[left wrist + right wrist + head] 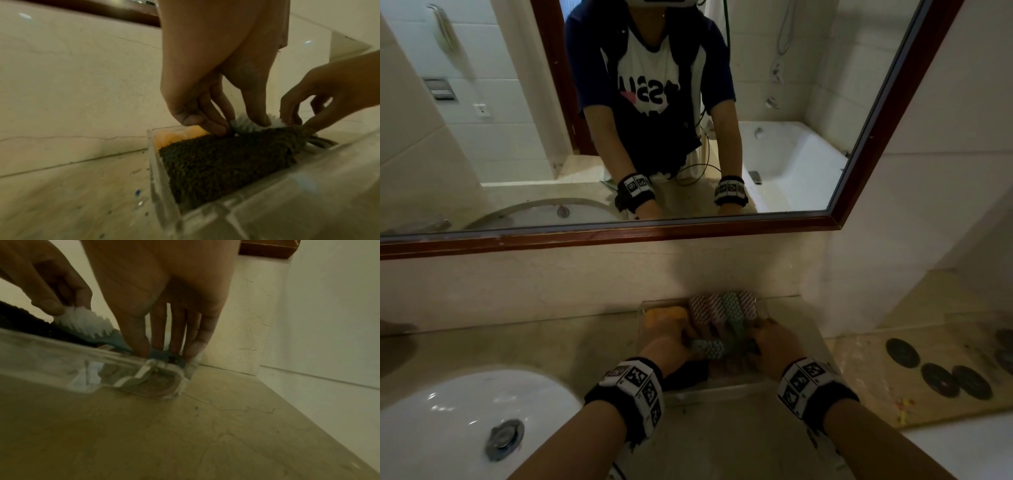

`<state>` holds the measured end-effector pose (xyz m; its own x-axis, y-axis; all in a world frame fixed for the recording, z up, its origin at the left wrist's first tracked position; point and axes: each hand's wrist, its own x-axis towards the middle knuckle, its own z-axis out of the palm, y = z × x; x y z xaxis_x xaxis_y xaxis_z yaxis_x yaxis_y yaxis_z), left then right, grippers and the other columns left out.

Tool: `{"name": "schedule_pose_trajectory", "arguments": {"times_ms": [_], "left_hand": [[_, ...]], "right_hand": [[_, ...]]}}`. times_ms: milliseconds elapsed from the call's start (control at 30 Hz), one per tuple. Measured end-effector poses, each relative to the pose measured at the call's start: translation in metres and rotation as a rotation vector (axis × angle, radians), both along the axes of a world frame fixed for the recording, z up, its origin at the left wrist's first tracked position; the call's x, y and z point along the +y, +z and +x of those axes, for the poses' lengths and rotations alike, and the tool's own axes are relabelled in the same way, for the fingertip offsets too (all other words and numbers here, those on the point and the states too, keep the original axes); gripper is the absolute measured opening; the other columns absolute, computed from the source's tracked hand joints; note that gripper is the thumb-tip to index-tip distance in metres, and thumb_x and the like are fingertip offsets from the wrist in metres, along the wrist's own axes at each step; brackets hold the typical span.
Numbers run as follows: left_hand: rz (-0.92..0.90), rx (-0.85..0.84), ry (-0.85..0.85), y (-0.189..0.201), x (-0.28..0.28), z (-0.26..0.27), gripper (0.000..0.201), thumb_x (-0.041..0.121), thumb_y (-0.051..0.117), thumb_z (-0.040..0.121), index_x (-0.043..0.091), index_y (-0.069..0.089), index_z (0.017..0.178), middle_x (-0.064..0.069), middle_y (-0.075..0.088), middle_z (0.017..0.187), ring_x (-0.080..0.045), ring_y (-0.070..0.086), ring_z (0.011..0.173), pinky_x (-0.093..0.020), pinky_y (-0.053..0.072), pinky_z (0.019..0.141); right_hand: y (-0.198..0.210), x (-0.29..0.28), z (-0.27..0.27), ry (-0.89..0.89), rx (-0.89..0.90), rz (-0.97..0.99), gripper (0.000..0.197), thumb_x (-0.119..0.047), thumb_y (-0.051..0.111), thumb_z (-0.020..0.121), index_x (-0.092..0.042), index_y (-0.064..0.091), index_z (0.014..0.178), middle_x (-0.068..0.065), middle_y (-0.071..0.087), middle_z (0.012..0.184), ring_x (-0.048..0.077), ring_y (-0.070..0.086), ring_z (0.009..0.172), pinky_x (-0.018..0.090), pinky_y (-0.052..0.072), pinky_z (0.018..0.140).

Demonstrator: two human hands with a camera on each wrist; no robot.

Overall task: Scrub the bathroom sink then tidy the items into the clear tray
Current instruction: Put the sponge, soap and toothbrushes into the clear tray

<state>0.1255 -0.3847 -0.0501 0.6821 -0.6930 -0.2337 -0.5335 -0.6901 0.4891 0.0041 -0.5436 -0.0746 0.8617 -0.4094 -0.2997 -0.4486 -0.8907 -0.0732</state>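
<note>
Head view: both hands are reaching into the clear tray [726,389], which is sitting on the counter [558,342] to the right of the sink [448,404] and close to the back wall. The left hand [666,349] and right hand [777,337] are working at opposite ends of a green brush [717,342]. Rolled patterned cloths [719,306] are lining the tray's far side, with an orange sponge [664,313] at the far left. Dark round discs [941,375] are lying on the counter well to the right. Judgement: scrubbing looks finished; tidying is under way.

Left wrist view: the left hand's fingers [213,128] are pinching narrowly at the brush's white bristles [246,126], probably to seat the head low. A dark scouring pad [222,162] is filling the near part of the tray beside the orange sponge.

Right wrist view: the right hand's fingers [141,344] are closing, nearly straight, on the brush's blue handle end at the tray's corner [174,369], apparently steering it inside the wall.
</note>
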Motion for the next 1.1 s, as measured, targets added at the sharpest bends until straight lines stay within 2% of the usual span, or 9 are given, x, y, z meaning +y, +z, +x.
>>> {"name": "schedule_pose_trajectory", "arguments": {"times_ms": [67, 267, 367, 467, 633, 733, 800, 967, 1100], "left_hand": [[0.033, 0.020, 0.001, 0.000, -0.002, -0.003, 0.038, 0.038, 0.067, 0.083, 0.017, 0.063, 0.115, -0.003, 0.063, 0.119, -0.020, 0.059, 0.110, -0.022, 0.043, 0.084], [0.094, 0.009, -0.019, 0.001, -0.001, 0.000, 0.040, 0.044, 0.075, 0.071, 0.021, 0.065, 0.103, -0.001, 0.064, 0.112, -0.020, 0.059, 0.106, -0.029, 0.051, 0.088], [0.189, 0.045, -0.087, 0.001, 0.001, -0.004, 0.057, 0.043, 0.076, 0.071, 0.021, 0.057, 0.119, -0.002, 0.056, 0.124, -0.022, 0.053, 0.115, -0.026, 0.044, 0.084], [0.220, 0.027, -0.146, 0.004, 0.001, -0.009, 0.066, 0.040, 0.076, 0.073, 0.016, 0.049, 0.129, -0.006, 0.051, 0.134, -0.025, 0.049, 0.123, -0.033, 0.044, 0.098], [0.298, 0.142, -0.230, 0.012, 0.006, -0.008, 0.054, 0.026, 0.074, 0.078, 0.013, 0.053, 0.126, -0.007, 0.056, 0.131, -0.024, 0.053, 0.120, -0.033, 0.046, 0.099], [0.327, 0.230, -0.301, 0.013, 0.011, -0.002, 0.051, 0.019, 0.074, 0.078, 0.017, 0.057, 0.127, -0.004, 0.057, 0.132, -0.023, 0.052, 0.123, -0.032, 0.044, 0.099], [0.285, 0.276, -0.269, 0.013, 0.014, 0.005, 0.051, 0.019, 0.072, 0.080, 0.021, 0.056, 0.128, -0.001, 0.055, 0.134, -0.021, 0.050, 0.125, -0.032, 0.043, 0.101], [0.285, 0.106, -0.172, 0.004, 0.022, 0.012, 0.059, 0.018, 0.074, 0.079, 0.018, 0.050, 0.132, -0.006, 0.047, 0.138, -0.023, 0.047, 0.126, -0.031, 0.044, 0.101], [0.412, -0.040, -0.184, -0.003, 0.012, 0.007, 0.054, 0.025, 0.067, 0.084, 0.017, 0.047, 0.133, -0.009, 0.038, 0.142, -0.027, 0.038, 0.130, -0.037, 0.040, 0.108]], "right_hand": [[0.000, -0.001, 0.001, 0.006, 0.006, -0.007, 0.053, -0.033, 0.057, 0.088, -0.016, 0.044, 0.137, 0.007, 0.043, 0.140, 0.028, 0.039, 0.128, 0.040, 0.045, 0.101], [0.001, -0.001, 0.003, -0.001, 0.018, -0.009, 0.054, -0.022, 0.057, 0.090, -0.014, 0.038, 0.141, 0.010, 0.040, 0.141, 0.030, 0.037, 0.130, 0.039, 0.042, 0.104], [0.002, -0.002, 0.003, 0.014, 0.022, 0.010, 0.050, -0.019, 0.055, 0.090, -0.013, 0.043, 0.138, 0.011, 0.040, 0.142, 0.031, 0.037, 0.131, 0.039, 0.040, 0.106], [0.003, -0.003, 0.003, 0.037, -0.003, 0.062, 0.043, -0.021, 0.057, 0.089, -0.017, 0.052, 0.132, 0.009, 0.043, 0.142, 0.030, 0.040, 0.130, 0.038, 0.039, 0.107], [-0.001, -0.001, 0.003, 0.047, 0.062, 0.043, 0.036, -0.020, 0.057, 0.090, -0.013, 0.058, 0.125, 0.011, 0.050, 0.136, 0.031, 0.046, 0.124, 0.039, 0.043, 0.103], [-0.001, 0.002, 0.003, 0.006, 0.140, 0.027, 0.031, -0.011, 0.050, 0.093, -0.005, 0.059, 0.122, 0.017, 0.055, 0.128, 0.033, 0.052, 0.118, 0.037, 0.044, 0.098], [-0.003, 0.002, 0.001, -0.006, 0.139, 0.046, 0.031, -0.014, 0.051, 0.093, -0.006, 0.060, 0.121, 0.017, 0.055, 0.127, 0.033, 0.053, 0.116, 0.037, 0.044, 0.097], [-0.008, -0.005, -0.004, -0.060, 0.053, 0.238, 0.033, -0.021, 0.061, 0.087, -0.007, 0.064, 0.117, 0.014, 0.061, 0.125, 0.029, 0.057, 0.114, 0.037, 0.047, 0.099], [-0.009, -0.007, -0.002, -0.077, 0.027, 0.315, 0.034, -0.015, 0.061, 0.088, -0.007, 0.063, 0.120, 0.011, 0.058, 0.130, 0.028, 0.054, 0.119, 0.034, 0.045, 0.102]]}}
